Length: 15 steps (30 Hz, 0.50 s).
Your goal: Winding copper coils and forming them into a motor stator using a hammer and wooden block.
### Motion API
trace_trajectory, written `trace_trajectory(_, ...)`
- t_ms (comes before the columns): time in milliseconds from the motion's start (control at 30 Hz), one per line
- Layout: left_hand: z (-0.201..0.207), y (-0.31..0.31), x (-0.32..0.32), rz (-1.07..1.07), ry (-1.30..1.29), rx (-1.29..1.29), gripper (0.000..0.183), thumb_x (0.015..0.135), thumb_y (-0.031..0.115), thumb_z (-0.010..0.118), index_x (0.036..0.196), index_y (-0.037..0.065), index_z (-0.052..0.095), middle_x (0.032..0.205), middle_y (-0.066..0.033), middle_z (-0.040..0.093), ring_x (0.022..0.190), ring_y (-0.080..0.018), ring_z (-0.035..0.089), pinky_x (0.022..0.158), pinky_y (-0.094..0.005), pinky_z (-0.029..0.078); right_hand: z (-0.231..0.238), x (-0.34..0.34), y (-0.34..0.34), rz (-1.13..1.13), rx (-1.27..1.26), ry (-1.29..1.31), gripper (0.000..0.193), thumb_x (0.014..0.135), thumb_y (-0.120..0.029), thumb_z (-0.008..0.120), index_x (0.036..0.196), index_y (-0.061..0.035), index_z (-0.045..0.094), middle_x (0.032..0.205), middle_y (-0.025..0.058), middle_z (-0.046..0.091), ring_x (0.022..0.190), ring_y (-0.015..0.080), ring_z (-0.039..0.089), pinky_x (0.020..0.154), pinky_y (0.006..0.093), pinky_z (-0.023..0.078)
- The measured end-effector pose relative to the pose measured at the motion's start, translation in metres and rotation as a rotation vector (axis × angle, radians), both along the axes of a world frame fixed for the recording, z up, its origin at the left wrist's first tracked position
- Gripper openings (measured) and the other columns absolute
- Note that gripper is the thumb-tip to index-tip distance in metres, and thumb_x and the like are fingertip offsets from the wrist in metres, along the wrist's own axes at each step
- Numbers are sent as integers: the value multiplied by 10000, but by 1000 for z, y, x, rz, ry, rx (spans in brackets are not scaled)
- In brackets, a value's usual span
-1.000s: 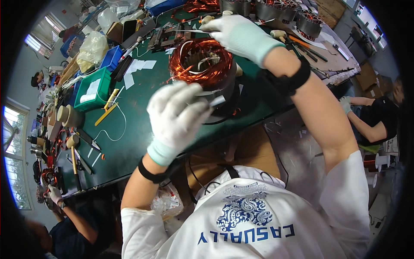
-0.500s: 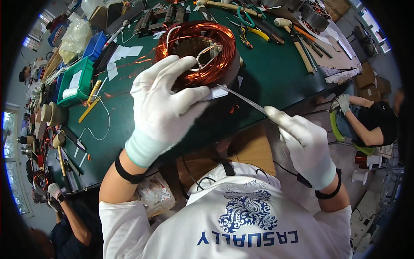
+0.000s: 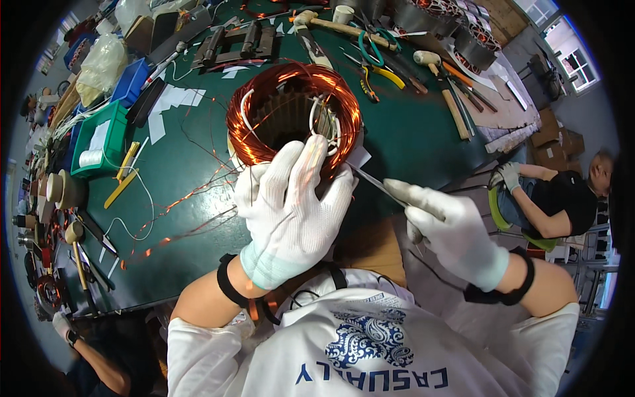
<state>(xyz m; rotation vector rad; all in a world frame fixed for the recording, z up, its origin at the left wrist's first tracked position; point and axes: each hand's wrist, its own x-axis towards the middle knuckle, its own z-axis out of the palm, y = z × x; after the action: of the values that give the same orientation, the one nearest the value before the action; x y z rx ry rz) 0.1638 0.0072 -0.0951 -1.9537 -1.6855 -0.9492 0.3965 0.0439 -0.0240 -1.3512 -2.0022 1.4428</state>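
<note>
A motor stator (image 3: pixel 284 109) stands on the green workbench, topped by a thick ring of copper windings (image 3: pixel 344 96) with white sleeved leads (image 3: pixel 246 109). Over the near side of that ring lies my left hand (image 3: pixel 294 205), in a white glove, its fingers stretched and its thumb apart to the right. My gloved right hand (image 3: pixel 450 221) is closed around a slim, tapered metal tool (image 3: pixel 377 183). The tool's tip reaches the stator's near right side, by a white slip of insulation paper (image 3: pixel 359 157). Loose copper wire ends (image 3: pixel 192 192) trail leftward from the stator.
Yellow-handled pliers (image 3: pixel 377 76), mallets (image 3: pixel 430 59) and other stators (image 3: pixel 476 46) lie behind and right. A green bin (image 3: pixel 83 165), yellow strips (image 3: pixel 121 188) and paper pieces (image 3: pixel 173 99) sit left. Two other people work nearby, one right, one lower left.
The stator has turned or shifted left and nearer in view. My left hand has moved right and lower, across the ring's near side. The tool's tip has come lower, still beside the stator.
</note>
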Motion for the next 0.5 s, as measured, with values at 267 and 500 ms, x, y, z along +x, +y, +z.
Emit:
trace_trajectory(267,80,29,-36,-231,67,-133,333,758,173,821,1085,165,756,1101,-125,717,995,-261,676,857,-391,522,-3,-17,13,-69,-167,85,402,1035,-54,538,1429,-8,603,813,-21,594,731,47,517,713,213,473)
trace_trajectory(500,80,145,-92,-761,-70,-643,416,816,44,736,1227,41,670,1122,-154,668,1104,-368,610,1002,-431,488,-11,-23,16,27,12,78,376,1013,-3,569,1382,-2,639,881,72,711,732,79,596,716,251,532)
